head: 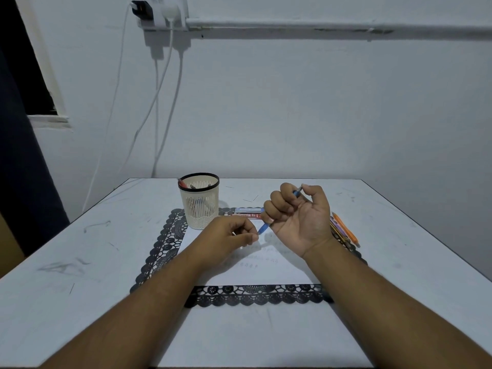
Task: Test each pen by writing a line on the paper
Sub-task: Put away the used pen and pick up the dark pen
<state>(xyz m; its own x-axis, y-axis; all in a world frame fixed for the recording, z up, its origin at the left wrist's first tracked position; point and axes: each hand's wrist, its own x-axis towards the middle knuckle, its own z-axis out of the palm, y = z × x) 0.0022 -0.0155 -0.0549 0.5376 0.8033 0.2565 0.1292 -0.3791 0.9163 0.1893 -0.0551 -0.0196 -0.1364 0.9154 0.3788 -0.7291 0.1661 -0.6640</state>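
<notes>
While the right hand (299, 217) is turned palm-up with its fingers curled into a fist-like grip around a blue pen (264, 228), the pen lies slantwise through the fist: its upper end shows between thumb and forefinger, its lower blue end points down-left, raised above the paper (266, 272).

Left hand (226, 237): grip pressed together, thumb against fingertips, just beside the pen's lower end; whether it touches the tip or pinches a small part cannot be told.

Paper: white sheet, flat, bearing a few faint short rows of marks near its middle, partly covered by both forearms.

Mat (255, 295): black lace-edged, under the paper, its scalloped border showing on the near, left and right sides.

Pen holder (199, 206): cream perforated cup with black rim, upright on the mat's far left corner, holding a red pen (182, 183) and darker ones.

Pen box (249, 212): flat red-and-white pack lying behind the hands at the mat's far edge.

Loose pens (344, 230): orange and others, lying together on the mat's right edge, beside the right wrist.

Desk (80, 262): pale, scuffed, set against a white wall.
</notes>
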